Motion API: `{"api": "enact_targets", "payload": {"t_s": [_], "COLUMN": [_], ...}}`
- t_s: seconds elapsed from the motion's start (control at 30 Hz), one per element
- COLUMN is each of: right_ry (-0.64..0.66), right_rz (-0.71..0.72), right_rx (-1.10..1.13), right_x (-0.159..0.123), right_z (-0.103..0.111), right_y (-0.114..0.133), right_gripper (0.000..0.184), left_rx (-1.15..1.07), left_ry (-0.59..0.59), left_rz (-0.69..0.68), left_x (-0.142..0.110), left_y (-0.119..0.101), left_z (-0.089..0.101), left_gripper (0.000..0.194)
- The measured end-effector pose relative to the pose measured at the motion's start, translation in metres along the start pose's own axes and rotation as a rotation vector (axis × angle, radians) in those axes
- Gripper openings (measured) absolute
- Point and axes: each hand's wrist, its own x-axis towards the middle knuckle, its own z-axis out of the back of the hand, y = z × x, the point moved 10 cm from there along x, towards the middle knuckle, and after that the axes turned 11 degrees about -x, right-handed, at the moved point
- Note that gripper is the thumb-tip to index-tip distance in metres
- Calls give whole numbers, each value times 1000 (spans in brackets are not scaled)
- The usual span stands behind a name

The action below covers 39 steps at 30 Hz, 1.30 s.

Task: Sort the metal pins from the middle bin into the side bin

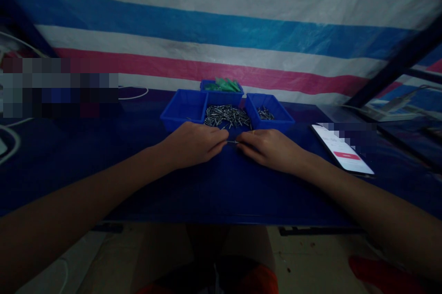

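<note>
My left hand (195, 143) and my right hand (271, 146) meet above the blue table, their fingertips pinched. Between them runs a thin metal pin (231, 141), one end in each hand; whether it is a rivet, nail or screw is too small to tell. Just beyond my fingers lies a loose pile of similar metal pins (228, 114). Left of the pile is a blue bin (184, 105) with little visible inside. On the right, another blue bin (271, 109) holds some pins.
A third blue bin (223, 97) at the back contains green pieces (228, 85). To the right lies a phone (341, 151) with a lit screen. A white cable (136, 97) is at back left. Striped sheeting (221, 27) hangs behind the table (214, 197).
</note>
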Motion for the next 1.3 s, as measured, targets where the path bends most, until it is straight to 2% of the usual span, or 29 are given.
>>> {"api": "enact_targets", "payload": {"t_s": [0.73,1.3], "right_ry": [-27,-32], "right_rz": [2,-15], "right_rx": [23,-16], "right_x": [0,0], "right_z": [3,5], "right_y": [0,0], "right_gripper": [27,30], "left_rx": [-4,6], "left_ry": [49,37], "left_rz": [29,29], "left_x": [0,-1], "left_y": [6,5], "left_z": [-5,-3], "left_gripper": [14,19]}}
